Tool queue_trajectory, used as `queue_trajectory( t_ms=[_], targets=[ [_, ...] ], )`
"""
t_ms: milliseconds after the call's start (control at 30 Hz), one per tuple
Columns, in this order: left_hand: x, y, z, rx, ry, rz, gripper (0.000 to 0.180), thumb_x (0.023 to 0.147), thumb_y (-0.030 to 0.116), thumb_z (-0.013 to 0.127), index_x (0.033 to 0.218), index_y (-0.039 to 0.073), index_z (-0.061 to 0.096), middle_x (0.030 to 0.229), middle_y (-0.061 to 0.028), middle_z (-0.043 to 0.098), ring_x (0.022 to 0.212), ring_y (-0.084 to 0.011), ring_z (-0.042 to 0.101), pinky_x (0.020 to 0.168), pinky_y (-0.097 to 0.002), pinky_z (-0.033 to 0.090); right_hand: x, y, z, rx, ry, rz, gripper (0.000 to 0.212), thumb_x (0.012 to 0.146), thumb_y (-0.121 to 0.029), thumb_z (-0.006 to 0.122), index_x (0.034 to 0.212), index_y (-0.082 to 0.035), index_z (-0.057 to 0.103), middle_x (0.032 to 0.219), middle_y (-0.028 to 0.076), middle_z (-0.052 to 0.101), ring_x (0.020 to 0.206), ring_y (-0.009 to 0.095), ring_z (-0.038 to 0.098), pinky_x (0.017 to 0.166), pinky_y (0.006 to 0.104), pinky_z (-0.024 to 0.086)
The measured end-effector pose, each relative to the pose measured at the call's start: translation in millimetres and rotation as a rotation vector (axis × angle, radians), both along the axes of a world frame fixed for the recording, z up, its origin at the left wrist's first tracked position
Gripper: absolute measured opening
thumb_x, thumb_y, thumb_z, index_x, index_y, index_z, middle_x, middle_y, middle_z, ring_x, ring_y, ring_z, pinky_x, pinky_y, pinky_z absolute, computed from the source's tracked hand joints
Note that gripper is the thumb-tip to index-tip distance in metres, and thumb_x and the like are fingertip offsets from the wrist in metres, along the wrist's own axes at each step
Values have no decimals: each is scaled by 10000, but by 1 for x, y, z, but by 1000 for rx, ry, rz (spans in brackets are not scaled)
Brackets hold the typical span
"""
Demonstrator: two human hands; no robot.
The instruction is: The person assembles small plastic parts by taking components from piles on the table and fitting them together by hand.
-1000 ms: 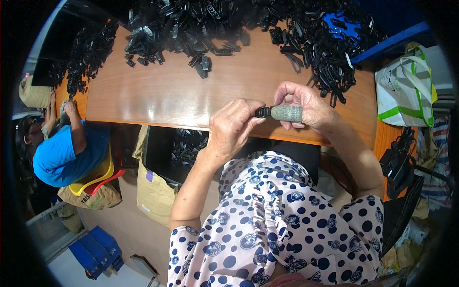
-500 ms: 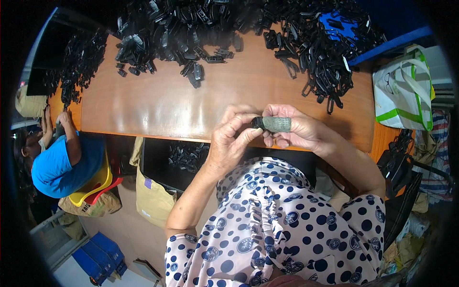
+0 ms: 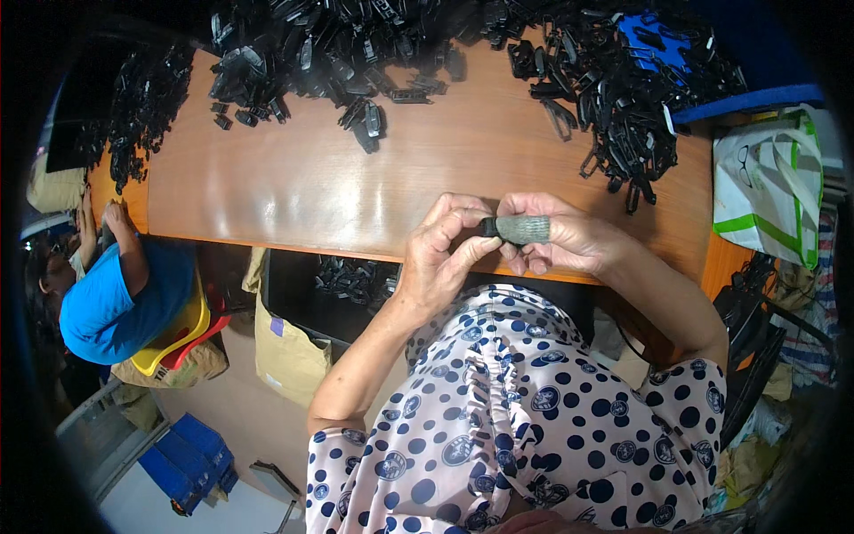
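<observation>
Just above the table's front edge, my two hands meet around a small black plastic piece (image 3: 488, 228). Thumb and fingers of my left hand (image 3: 438, 247) pinch it from the left. A grey knitted finger sleeve (image 3: 525, 230) covers a digit of my right hand (image 3: 574, 236) and presses against the piece's right end. The other right fingers curl in beneath. Most of the piece is hidden by my fingers, so its exact kind cannot be made out.
Heaps of black plastic parts (image 3: 347, 62) lie along the table's (image 3: 294, 178) far side, with another pile (image 3: 623, 133) at right beside a white-green bag (image 3: 765, 191). Below the table edge, a black-lined box (image 3: 294, 289) holds similar parts. A co-worker in blue (image 3: 124, 303) sits at left.
The view has shifted slightly, and the hands appear a little farther right. Both still hold the black piece, with the left fingers slightly re-set around it.
</observation>
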State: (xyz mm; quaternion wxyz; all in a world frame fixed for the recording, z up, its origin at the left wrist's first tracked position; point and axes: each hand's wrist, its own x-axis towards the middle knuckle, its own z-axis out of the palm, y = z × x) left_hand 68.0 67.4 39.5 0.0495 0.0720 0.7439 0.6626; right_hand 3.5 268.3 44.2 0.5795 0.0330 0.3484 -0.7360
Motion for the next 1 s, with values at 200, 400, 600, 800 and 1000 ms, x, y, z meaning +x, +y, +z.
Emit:
queue_trajectory(
  t_ms=[200,400,600,800,1000],
  targets=[
    [-11,-1,-10,309,-91,30,198,777,109,726,939,28,646,1327,-140,400,1194,-271,429,999,-410,378,-4,-1,9,119,275,213,587,889,-423,593,1289,-57,368,1063,90,587,926,188,630,585,264,506],
    [-22,4,-22,466,-168,-57,251,798,194,716,985,39,654,1387,-155,368,1239,-259,414,1017,-413,366,8,-3,-19,-288,130,28,513,944,-388,510,1296,-33,396,1084,153,571,908,257,625,607,260,503],
    [-37,9,-26,426,-104,-171,327,873,241,644,1093,1,605,1368,-179,385,1179,-248,480,946,-381,431,12,-23,-9,14,249,-192,322,977,-271,481,1198,-38,503,766,13,573,636,73,568,582,204,461],
    [-58,19,-13,833,-482,-248,291,910,232,596,1087,2,583,1237,-145,502,900,-133,606,766,-275,497,-9,1,-8,45,349,-176,351,945,-243,547,1217,-32,476,863,51,587,727,117,595,689,238,492],
    [-126,33,-20,-327,93,60,101,843,64,585,942,78,598,794,-82,610,660,-174,599,598,-303,483,-68,33,8,1100,1660,-98,251,863,-156,617,1069,-21,567,938,112,593,794,240,622,648,309,509]
  ],
)
